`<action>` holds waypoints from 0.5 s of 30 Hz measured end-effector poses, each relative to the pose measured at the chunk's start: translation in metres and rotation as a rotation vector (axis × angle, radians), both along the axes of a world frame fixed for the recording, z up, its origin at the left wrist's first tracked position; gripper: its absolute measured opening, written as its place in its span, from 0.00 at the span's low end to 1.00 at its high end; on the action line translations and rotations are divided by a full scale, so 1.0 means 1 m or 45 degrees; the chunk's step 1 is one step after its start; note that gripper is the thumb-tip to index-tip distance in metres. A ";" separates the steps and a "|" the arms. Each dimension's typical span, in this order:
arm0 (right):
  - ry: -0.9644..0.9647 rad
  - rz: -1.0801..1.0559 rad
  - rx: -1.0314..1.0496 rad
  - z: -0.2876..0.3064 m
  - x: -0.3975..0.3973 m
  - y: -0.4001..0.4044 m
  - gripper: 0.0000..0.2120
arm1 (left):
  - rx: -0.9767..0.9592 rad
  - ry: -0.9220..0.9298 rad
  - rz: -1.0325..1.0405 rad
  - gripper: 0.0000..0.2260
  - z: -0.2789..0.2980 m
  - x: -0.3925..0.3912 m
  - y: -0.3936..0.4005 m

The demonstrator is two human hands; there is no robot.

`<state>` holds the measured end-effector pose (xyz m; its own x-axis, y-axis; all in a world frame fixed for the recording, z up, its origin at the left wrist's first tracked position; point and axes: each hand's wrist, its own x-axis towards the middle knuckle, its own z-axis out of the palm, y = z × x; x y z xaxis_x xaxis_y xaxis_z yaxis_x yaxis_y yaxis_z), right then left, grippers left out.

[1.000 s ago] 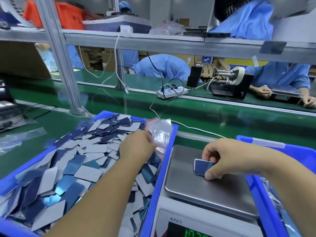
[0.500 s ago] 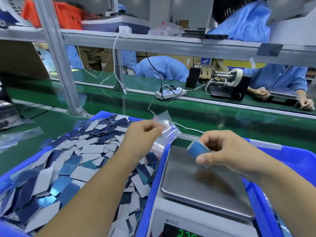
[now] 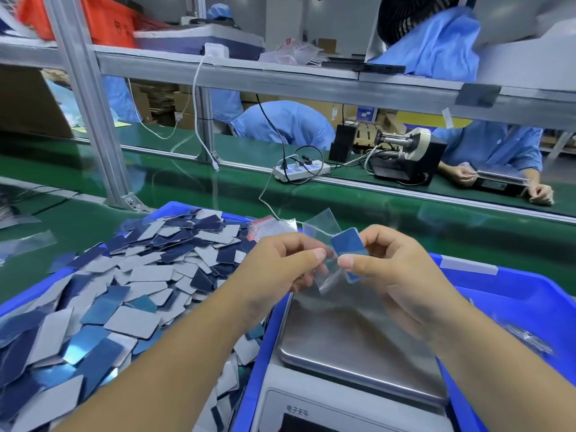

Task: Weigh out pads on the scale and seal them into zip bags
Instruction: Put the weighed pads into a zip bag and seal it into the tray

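one pad stack (image 3: 347, 247) between right fingers (image 3: 350, 262)

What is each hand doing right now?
Left hand: pinches the clear zip bag.
Right hand: grips a small stack of blue pads at the bag's mouth.

The small stack of pads (image 3: 346, 247) is blue on its face with rounded corners, tilted up above the scale (image 3: 358, 344), pinched at its lower end. Right against its left edge is a clear zip bag (image 3: 322, 244), floppy and see-through, held up in the air too. The scale's steel plate is bare and shiny, sitting between two blue bins. The left bin (image 3: 261, 353) is heaped with loose pads (image 3: 124, 294), some blue side up, some grey.
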<state>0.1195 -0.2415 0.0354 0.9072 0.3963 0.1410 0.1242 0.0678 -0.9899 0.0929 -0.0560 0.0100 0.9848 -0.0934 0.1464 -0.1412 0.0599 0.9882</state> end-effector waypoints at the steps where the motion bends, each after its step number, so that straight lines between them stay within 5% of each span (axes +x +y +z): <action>1: 0.005 -0.002 0.012 0.000 -0.001 0.000 0.14 | 0.006 0.005 0.001 0.07 0.000 0.000 0.000; 7: -0.025 -0.044 0.110 0.003 -0.005 0.002 0.12 | 0.049 -0.002 -0.177 0.10 0.001 -0.005 0.001; 15: -0.145 -0.027 -0.005 -0.002 -0.004 0.003 0.11 | 0.196 0.096 -0.077 0.07 0.001 -0.004 0.000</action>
